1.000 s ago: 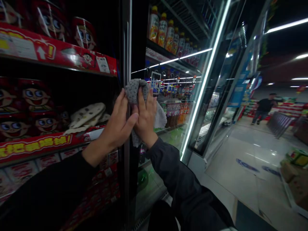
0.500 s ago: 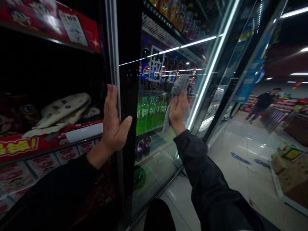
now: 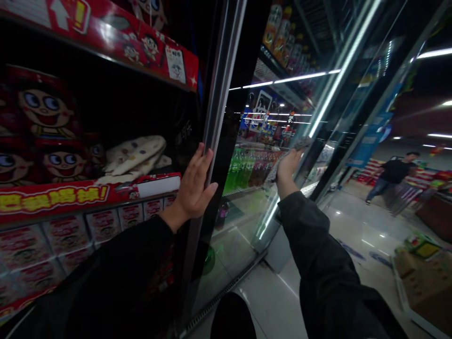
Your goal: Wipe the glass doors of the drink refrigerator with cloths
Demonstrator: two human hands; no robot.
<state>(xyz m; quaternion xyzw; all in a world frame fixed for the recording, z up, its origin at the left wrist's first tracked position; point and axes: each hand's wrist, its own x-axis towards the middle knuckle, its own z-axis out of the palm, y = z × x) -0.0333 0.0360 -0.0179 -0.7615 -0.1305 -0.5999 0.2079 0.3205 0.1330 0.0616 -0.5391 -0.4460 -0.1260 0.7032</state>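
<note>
Head view: the left hand (image 3: 192, 188), holding nothing, spreads against the silver metal door edge (image 3: 226, 61); the right hand (image 3: 287, 172) grasps a grey textured cloth (image 3: 302, 143) at the clear glass door (image 3: 243, 230), which might swing if the left hand slips.

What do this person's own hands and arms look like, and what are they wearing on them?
Both the left hand and right hand are bare, with no gloves visible. The long left sleeve looks black; the right sleeve looks dark grey and creased.
</note>
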